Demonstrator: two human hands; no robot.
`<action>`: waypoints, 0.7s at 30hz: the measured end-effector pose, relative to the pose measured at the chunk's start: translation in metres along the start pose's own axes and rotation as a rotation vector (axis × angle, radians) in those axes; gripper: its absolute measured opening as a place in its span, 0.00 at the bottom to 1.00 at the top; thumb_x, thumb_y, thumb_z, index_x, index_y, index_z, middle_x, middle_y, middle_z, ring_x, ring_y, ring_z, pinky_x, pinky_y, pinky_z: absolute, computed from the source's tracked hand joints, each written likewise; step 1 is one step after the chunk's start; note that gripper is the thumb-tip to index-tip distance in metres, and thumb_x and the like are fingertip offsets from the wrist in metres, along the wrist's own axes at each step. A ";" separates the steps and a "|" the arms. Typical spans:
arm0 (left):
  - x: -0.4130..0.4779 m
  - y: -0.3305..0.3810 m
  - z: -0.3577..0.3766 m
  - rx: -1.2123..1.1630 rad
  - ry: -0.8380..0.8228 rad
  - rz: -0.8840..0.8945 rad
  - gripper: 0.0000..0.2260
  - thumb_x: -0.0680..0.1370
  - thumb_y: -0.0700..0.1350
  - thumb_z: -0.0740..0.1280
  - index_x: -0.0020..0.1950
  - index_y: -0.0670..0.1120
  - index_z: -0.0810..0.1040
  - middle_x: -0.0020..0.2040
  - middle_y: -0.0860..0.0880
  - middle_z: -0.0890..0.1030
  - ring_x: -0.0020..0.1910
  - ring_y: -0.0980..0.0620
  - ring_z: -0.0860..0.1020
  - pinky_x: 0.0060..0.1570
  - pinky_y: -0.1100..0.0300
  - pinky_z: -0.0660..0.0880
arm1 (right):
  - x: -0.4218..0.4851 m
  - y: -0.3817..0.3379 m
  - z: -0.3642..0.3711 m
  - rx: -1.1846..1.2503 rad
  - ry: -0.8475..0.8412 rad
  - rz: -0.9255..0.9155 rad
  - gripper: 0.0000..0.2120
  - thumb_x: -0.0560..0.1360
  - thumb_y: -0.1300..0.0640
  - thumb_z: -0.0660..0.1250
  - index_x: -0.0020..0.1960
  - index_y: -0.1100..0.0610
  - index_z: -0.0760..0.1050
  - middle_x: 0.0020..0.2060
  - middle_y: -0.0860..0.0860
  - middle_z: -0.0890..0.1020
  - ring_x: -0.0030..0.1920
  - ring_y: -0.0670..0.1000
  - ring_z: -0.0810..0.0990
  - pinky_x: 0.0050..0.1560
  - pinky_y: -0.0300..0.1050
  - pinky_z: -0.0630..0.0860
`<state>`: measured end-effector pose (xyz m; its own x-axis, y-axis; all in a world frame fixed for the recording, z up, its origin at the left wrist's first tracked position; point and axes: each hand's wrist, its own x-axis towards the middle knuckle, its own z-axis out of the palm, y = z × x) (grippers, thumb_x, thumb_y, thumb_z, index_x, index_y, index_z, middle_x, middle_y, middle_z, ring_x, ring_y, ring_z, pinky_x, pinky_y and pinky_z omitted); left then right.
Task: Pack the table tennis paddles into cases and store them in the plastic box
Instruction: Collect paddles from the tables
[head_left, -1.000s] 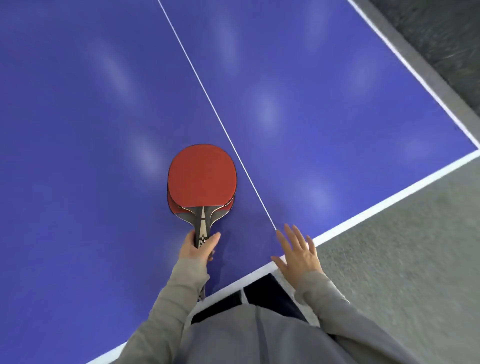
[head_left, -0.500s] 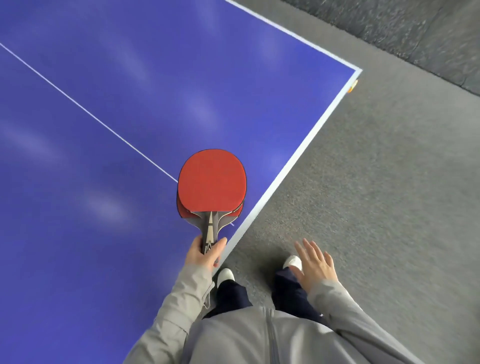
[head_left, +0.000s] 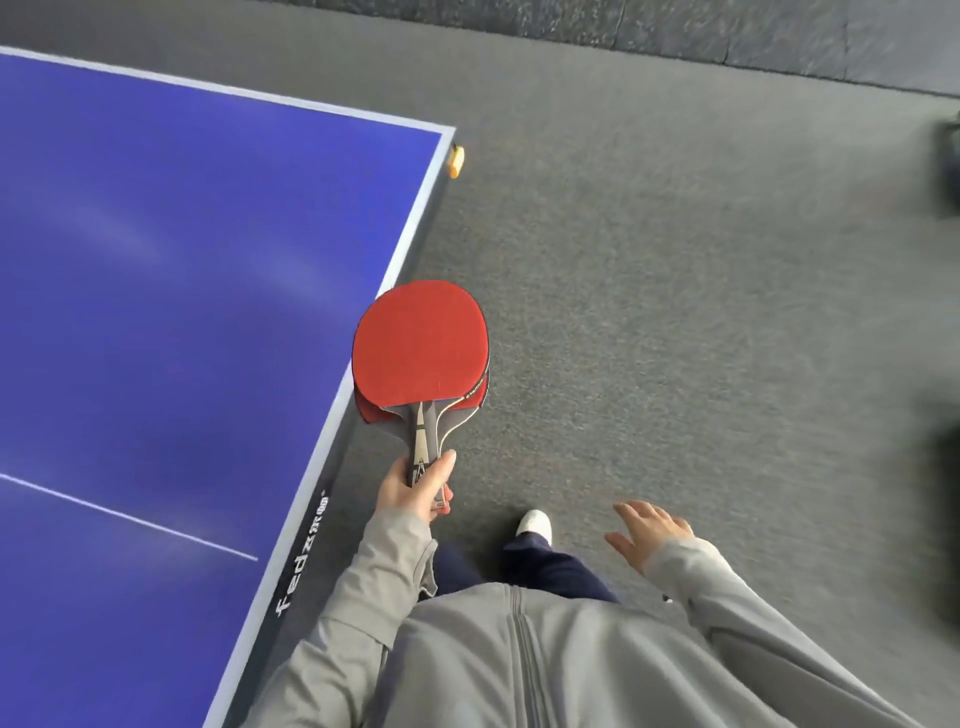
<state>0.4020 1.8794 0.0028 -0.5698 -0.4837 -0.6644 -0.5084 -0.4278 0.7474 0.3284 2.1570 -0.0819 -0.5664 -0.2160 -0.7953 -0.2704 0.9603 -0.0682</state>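
Packing appears not yet begun; left hand (head_left: 413, 486) grips the handles of two stacked paddles (head_left: 421, 345), held in the air over the edge of the blue surface (head_left: 156, 312); right hand (head_left: 647, 530) is spread and empty above the floor (head_left: 675, 312); neither cases nor plastic box are in view.
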 end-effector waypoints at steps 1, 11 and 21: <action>0.002 0.003 0.013 0.009 -0.015 -0.004 0.13 0.63 0.50 0.71 0.41 0.45 0.75 0.21 0.53 0.74 0.21 0.58 0.71 0.23 0.64 0.68 | 0.001 0.013 -0.004 -0.001 -0.005 0.006 0.27 0.78 0.39 0.53 0.75 0.48 0.55 0.74 0.47 0.61 0.74 0.50 0.59 0.71 0.52 0.59; 0.043 0.050 0.115 0.096 -0.064 0.022 0.13 0.62 0.49 0.71 0.41 0.45 0.75 0.25 0.51 0.74 0.23 0.55 0.71 0.27 0.61 0.66 | 0.037 0.097 -0.057 0.050 -0.061 0.102 0.27 0.79 0.40 0.54 0.74 0.48 0.56 0.73 0.48 0.64 0.73 0.51 0.61 0.70 0.52 0.60; 0.160 0.128 0.208 0.055 -0.055 -0.021 0.12 0.64 0.47 0.72 0.41 0.44 0.74 0.29 0.46 0.71 0.27 0.51 0.69 0.24 0.63 0.67 | 0.147 0.120 -0.205 0.014 -0.051 0.118 0.27 0.79 0.41 0.53 0.75 0.49 0.55 0.73 0.49 0.62 0.74 0.52 0.60 0.71 0.52 0.59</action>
<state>0.1118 1.9058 -0.0082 -0.5929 -0.4315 -0.6799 -0.5544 -0.3936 0.7333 0.0528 2.2048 -0.0833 -0.5532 -0.0926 -0.8279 -0.1933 0.9810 0.0194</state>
